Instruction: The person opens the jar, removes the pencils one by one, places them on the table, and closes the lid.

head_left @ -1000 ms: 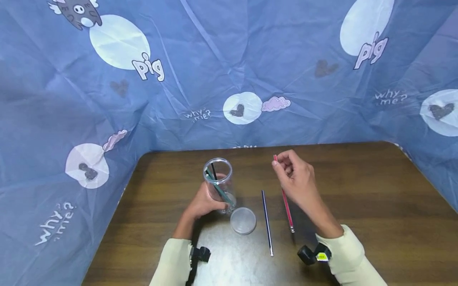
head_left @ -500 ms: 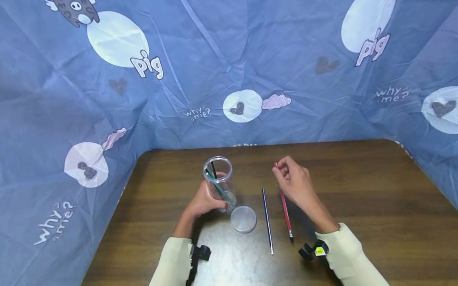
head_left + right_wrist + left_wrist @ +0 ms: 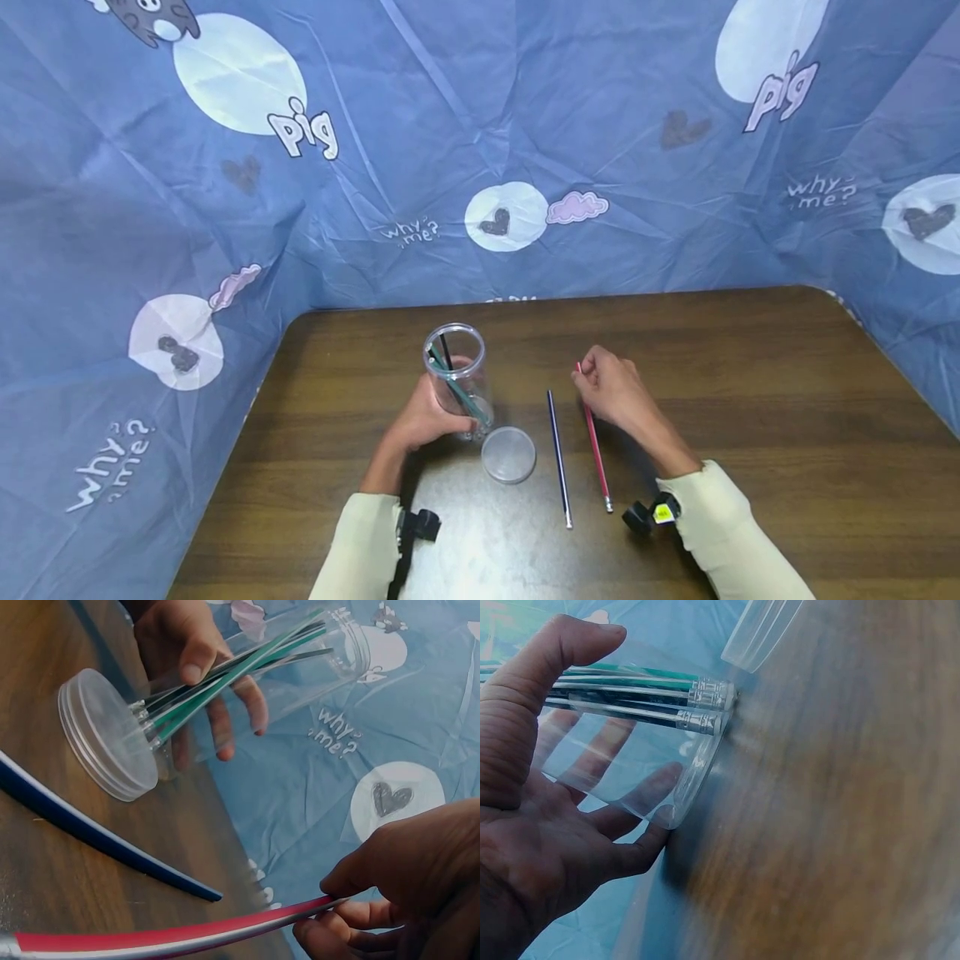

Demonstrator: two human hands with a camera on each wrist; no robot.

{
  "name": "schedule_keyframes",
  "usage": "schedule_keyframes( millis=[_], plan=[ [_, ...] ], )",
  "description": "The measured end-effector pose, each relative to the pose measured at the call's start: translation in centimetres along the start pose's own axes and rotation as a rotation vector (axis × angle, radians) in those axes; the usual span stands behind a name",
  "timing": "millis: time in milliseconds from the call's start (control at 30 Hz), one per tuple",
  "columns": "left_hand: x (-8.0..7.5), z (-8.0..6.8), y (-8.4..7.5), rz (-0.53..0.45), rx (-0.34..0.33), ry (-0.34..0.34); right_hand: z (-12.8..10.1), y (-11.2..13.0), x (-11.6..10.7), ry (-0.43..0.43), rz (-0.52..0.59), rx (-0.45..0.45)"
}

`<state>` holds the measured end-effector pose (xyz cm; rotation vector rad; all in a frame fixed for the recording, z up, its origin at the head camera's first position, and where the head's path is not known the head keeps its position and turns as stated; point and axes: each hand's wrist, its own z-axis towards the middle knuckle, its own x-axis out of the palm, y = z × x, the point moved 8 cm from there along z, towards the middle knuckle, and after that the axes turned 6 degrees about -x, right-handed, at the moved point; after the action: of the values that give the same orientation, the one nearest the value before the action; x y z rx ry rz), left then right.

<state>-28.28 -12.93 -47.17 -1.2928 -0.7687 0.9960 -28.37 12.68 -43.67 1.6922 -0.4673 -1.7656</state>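
My left hand (image 3: 422,421) grips a clear plastic jar (image 3: 457,382) standing upright on the brown table (image 3: 750,392); the left wrist view shows the fingers (image 3: 622,821) wrapped round the jar (image 3: 630,750). Inside lean green and black pencils (image 3: 452,385) (image 3: 225,679). My right hand (image 3: 611,392) pinches the pointed end of a red pencil (image 3: 594,442) (image 3: 165,936) whose eraser end rests near the table. A dark blue pencil (image 3: 558,457) (image 3: 90,829) lies flat just left of it.
The jar's clear round lid (image 3: 508,455) (image 3: 105,735) lies flat on the table beside the jar. A blue printed cloth (image 3: 480,142) walls the table at the back and both sides. Wrist cameras (image 3: 651,515) sit on both cream sleeves.
My right hand has come down and toward me with the red pencil, bringing its raised tip lower over the table. The left hand and jar have stayed put.
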Motion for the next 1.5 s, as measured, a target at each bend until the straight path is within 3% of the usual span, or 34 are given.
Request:
schedule_keyframes(
  millis=[667,1200,1500],
  plan=[
    [-0.2,-0.1,-0.1,0.007,-0.005,-0.007,0.6,-2.1,1.6,0.073,-0.077,0.033],
    [-0.3,0.0,-0.3,0.011,0.002,-0.012,0.8,-3.8,2.5,0.057,-0.105,0.051],
    [-0.1,-0.1,-0.1,-0.003,-0.003,0.005,0.4,-3.7,3.1,0.043,-0.197,0.068]
  ],
)
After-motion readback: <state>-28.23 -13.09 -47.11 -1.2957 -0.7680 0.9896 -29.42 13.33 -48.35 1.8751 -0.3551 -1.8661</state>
